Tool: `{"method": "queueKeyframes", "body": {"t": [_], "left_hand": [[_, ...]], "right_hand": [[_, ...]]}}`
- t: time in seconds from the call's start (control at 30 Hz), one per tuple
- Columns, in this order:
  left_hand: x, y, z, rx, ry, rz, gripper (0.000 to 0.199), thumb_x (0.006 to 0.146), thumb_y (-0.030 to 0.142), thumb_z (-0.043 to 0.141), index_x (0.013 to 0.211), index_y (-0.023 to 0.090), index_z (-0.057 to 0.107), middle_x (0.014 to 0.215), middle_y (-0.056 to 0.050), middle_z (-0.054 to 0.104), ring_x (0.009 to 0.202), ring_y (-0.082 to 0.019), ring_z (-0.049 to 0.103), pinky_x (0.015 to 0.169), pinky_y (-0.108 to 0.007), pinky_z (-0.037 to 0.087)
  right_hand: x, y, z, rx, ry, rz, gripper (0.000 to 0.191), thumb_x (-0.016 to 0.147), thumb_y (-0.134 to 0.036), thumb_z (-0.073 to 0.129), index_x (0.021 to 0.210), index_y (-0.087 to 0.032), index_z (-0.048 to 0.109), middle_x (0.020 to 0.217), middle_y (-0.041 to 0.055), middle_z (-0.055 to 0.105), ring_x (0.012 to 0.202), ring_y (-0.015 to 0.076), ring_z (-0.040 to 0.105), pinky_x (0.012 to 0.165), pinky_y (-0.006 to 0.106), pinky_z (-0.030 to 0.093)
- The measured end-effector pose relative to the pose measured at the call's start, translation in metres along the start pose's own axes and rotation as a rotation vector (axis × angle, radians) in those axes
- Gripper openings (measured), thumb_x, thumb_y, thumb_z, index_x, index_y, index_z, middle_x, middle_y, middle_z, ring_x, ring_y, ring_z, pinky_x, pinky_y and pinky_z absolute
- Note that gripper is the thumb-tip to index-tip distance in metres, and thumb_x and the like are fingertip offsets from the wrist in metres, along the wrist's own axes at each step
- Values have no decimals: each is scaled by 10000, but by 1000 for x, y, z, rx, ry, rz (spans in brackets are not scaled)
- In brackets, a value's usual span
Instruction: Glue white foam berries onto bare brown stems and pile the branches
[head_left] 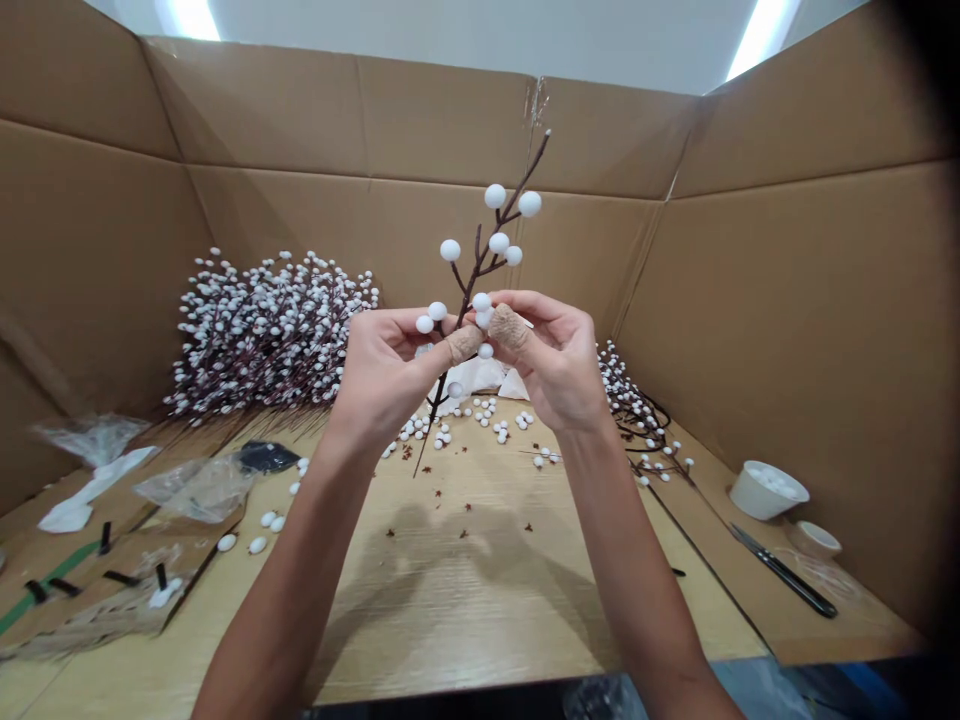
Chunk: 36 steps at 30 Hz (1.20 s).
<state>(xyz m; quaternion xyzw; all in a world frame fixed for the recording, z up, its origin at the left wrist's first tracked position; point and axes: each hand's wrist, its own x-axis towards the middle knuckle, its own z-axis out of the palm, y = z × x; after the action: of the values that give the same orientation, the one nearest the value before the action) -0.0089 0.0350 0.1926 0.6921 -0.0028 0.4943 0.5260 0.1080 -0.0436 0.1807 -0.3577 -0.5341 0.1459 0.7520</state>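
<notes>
Held up in front of me is an artificial berry branch [478, 262], a thin dark brown stem with white balls on its twigs, leaning to the upper right. My left hand [401, 362] is closed around the stem at its middle, thumb and fingers pinching. My right hand [551, 355] pinches at a white berry [482, 302] beside the stem, close to the left thumb. Both thumbs wear tan wraps. The right fingertips are partly hidden behind the thumb and berries. Below the hands, loose white berries [501, 430] and small brown bits [439, 493] lie scattered on the table [465, 590].
A big pile of finished-looking berry branches [262, 330] stands at the back left, more branches [630, 395] at the right. A white cup [769, 490], a small cup [816, 540] and a knife [784, 570] lie right. Plastic bags [199, 485] lie left. Cardboard walls [300, 110] enclose the table.
</notes>
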Motion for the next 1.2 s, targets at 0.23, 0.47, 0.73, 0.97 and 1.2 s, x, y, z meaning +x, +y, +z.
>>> {"method": "queueKeyframes", "body": {"t": [0.23,0.47,0.73,0.97,1.2], "left_hand": [[5,-2,-9,-102,-56,-99,110,625,252,796,665,174,730,698,-14,680,639,-112,605,612,-222,480],[13,0,-20,-250,42,-157,109,605,235,792,655,161,729,682,-10,669,610,-80,580,592,-185,479],[20,-3,-30,-419,134,-206,132,586,227,780,676,157,715,650,1,632,543,-69,546,573,-209,507],[20,-3,-38,-460,13,-332,244,728,382,668,821,166,729,804,-65,698,722,-148,645,711,-278,546],[24,-5,-43,-453,-114,-322,476,786,541,516,972,144,702,1067,-149,676,943,-277,649,764,-386,539]], "right_hand": [[0,-13,-8,73,-113,106,274,761,-373,675,972,-200,651,1032,45,670,985,169,632,898,345,526],[1,-11,-19,-251,-595,333,550,692,-283,740,1194,-172,543,1101,94,620,994,174,611,823,304,537],[-2,28,13,-227,-866,528,222,729,-319,698,731,-110,624,605,-21,586,517,58,563,538,185,501],[-2,29,13,-123,-783,543,324,613,-381,783,700,-106,635,573,-21,598,497,61,585,516,166,501],[-3,25,14,-105,-728,538,314,600,-367,790,694,-108,638,592,-4,624,514,75,610,539,183,527]]}}
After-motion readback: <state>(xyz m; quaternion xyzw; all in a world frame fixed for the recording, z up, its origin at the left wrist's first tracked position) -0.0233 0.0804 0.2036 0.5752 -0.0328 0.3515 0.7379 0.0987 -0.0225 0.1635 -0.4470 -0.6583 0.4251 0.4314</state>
